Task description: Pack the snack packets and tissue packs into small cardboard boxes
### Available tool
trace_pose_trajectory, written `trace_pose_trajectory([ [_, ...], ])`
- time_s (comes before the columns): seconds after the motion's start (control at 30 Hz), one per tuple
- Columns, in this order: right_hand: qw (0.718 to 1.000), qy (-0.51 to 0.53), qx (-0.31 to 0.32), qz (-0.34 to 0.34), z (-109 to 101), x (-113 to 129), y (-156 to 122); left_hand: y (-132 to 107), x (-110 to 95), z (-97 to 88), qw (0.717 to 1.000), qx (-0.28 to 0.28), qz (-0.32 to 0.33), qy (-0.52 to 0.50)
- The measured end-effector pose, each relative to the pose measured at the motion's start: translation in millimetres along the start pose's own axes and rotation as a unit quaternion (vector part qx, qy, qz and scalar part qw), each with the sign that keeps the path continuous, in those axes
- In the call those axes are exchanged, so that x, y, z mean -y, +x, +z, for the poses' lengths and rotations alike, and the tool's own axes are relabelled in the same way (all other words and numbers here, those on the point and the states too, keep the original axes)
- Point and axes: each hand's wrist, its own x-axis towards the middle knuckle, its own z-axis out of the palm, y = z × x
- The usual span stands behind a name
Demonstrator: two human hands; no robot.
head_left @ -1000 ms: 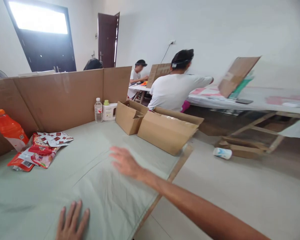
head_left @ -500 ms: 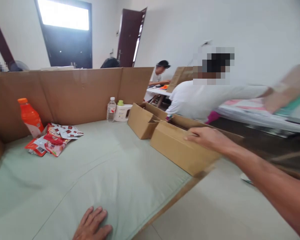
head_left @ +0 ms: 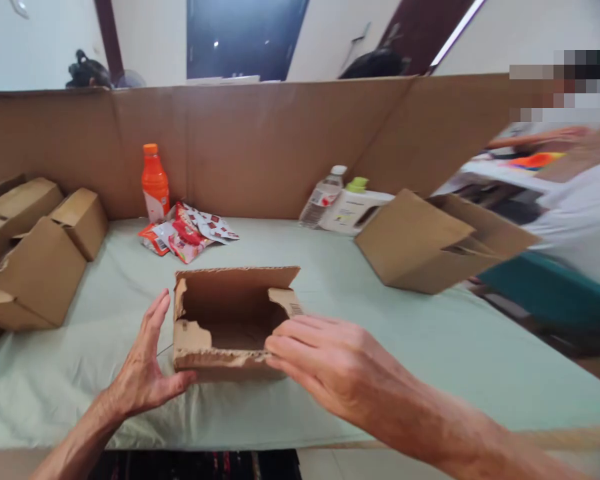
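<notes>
Head view: left hand (head_left: 143, 367) and right hand (head_left: 330, 363), fingers spread, steady a torn brown cardboard box (head_left: 215, 357) on the pale-green cloth-covered worktop (head_left: 405, 333).

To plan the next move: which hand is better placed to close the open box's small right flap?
Probably right. The right hand lies beside that flap of the box; the left hand rests at the left wall.

Bright, even daylight; edges bend, right side motion-blurred.
</notes>
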Motion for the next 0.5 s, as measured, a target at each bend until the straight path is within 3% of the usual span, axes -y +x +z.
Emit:
trace_pose_trajectory([
  [0.13,0.994,0.095,0.046,-0.015,2.6,16.8,10.6,-12.9,13.4,-13.3,0.994,0.042,-0.066,-0.078],
  [0.23,0.969,0.188,0.154,0.04,-10.4,13.4,15.7,-13.5,22.4,-8.5,0.98,0.077,-0.097,-0.157],
  [0.37,0.923,0.255,0.272,0.092,-16.9,-3.1,32.2,2.1,24.7,9.2,0.972,0.099,-0.058,-0.206],
  [0.5,0.923,0.165,0.33,0.107,-10.7,-19.7,40.0,15.2,25.7,16.8,0.977,0.119,0.003,-0.176],
])
